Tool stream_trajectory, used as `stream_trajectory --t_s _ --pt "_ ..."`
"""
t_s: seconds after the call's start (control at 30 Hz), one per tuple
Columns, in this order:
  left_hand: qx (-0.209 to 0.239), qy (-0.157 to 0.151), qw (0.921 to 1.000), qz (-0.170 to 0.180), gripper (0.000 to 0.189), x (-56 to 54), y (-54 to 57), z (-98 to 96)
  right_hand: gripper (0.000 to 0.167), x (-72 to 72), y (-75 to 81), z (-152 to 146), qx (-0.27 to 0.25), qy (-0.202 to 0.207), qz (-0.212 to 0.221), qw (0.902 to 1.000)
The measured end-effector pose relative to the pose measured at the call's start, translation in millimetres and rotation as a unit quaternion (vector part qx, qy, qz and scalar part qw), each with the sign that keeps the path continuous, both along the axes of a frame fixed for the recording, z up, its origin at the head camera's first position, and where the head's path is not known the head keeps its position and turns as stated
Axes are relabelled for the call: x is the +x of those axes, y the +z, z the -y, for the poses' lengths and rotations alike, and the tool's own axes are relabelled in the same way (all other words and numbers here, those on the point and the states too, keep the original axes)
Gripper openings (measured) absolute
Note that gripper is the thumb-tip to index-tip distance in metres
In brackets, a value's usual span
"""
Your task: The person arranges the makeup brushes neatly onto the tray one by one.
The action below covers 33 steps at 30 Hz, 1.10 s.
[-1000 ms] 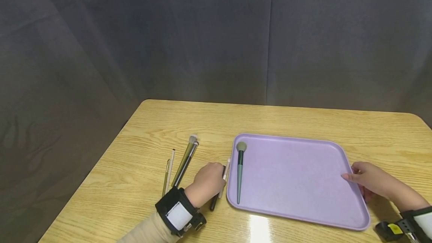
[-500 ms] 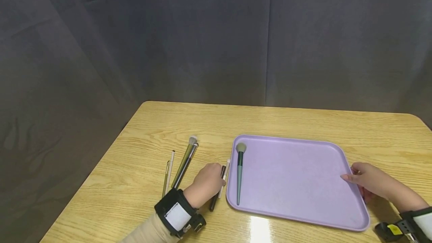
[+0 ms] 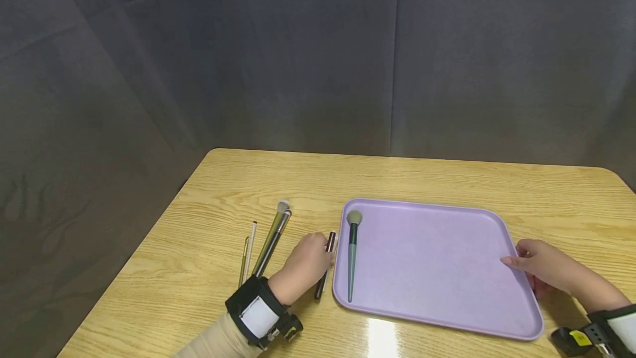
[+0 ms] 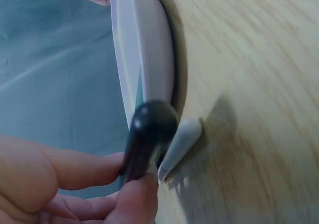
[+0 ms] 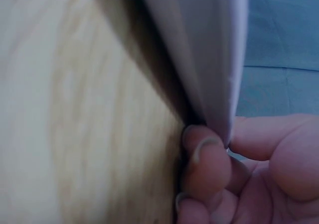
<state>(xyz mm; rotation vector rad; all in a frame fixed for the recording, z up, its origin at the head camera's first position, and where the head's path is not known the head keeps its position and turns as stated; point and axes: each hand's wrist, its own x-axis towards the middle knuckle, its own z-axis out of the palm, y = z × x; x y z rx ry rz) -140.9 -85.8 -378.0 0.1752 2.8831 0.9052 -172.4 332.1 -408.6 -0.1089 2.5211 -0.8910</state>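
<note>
In the head view my left hand [image 3: 306,263] pinches a slim dark makeup brush [image 3: 320,288] just left of the purple tray [image 3: 427,322]. Its rounded black handle end points at the camera in the left wrist view, between thumb and fingers. Beneath it on the table lies a pale brush [image 4: 183,143], close to the tray's side and partly hidden. A green-handled brush [image 3: 352,256] lies inside the tray along its left edge. My right hand [image 3: 544,264] grips the tray's right rim [image 5: 219,99], thumb on top and fingers underneath.
Left of my left hand lie several more brushes: a dark one [image 3: 273,245], an olive one [image 3: 270,231], a thin pale one [image 3: 251,242] and a thin gold one [image 3: 244,261]. The wooden table [image 3: 278,175] ends at a dark curtain [image 3: 308,70].
My left hand has risen slightly, and the dark brush in it has shifted up, away from the table's near edge. My right hand and the tray stay where they were.
</note>
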Motion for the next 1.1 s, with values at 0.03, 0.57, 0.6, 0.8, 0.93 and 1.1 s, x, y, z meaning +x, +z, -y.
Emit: stream_trajectory --t_s 0.03,0.57,0.6,0.8,0.93,1.1 --pt "0.002 0.002 1.0 -0.005 0.012 -0.3 0.1 -0.5 0.031 0.0 -0.2 0 0.0 0.001 -0.001 1.0" --pt "0.069 0.018 0.9974 -0.01 0.011 -0.9 3.1 -7.7 0.03 0.4 -0.5 1 -0.001 0.001 -0.004 1.0" --pt "0.071 0.017 0.9973 -0.01 0.01 -0.9 3.0 -8.0 0.031 0.1 -0.9 1 0.0 0.0 -0.003 1.0" --pt "0.085 0.013 0.9963 -0.01 0.015 -1.8 2.2 -9.4 0.031 0.0 -1.6 1 0.001 0.0 -0.002 1.0" --pt "0.091 0.008 0.9957 -0.016 0.014 -2.9 2.2 -10.1 0.029 0.8 -1.2 1 -0.001 0.001 -0.004 1.0" --pt "0.103 -0.001 0.9946 -0.017 0.019 -4.8 0.9 -11.1 0.03 0.6 0.0 1 0.007 0.005 -0.011 0.9999"
